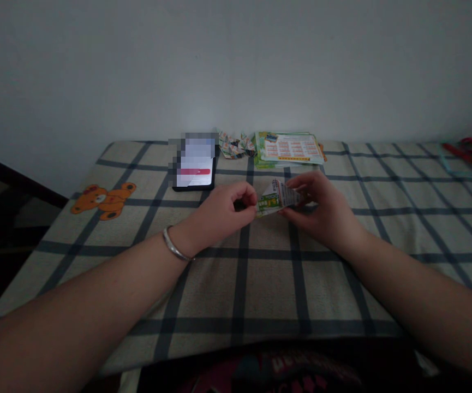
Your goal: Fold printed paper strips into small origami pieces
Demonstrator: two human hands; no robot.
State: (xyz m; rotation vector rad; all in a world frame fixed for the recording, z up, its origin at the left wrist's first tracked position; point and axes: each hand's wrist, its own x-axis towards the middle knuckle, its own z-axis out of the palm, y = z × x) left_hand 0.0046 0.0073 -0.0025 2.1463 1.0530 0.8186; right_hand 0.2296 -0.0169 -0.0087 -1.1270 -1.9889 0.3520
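Note:
Between my two hands is a small folded paper triangle (pixel 277 197) with green and dark print, held just above the checked cloth. My left hand (pixel 229 210) pinches its left corner between thumb and forefinger. On the other side, my right hand (pixel 320 207) grips the right part of the paper, thumb below and fingers behind. Some of the right fingertips are hidden by the paper. Beyond my hands lie several folded paper pieces (pixel 236 146) and a stack of printed sheets (pixel 291 148), the top one with calendar-like grids.
A phone (pixel 195 173) with a lit, partly blurred screen stands left of the folded pieces. Bear pictures (pixel 105 202) decorate the checked tablecloth (pixel 203 295). Red and green strands (pixel 471 155) lie at the far right. A pale wall (pixel 236 65) rises behind the table.

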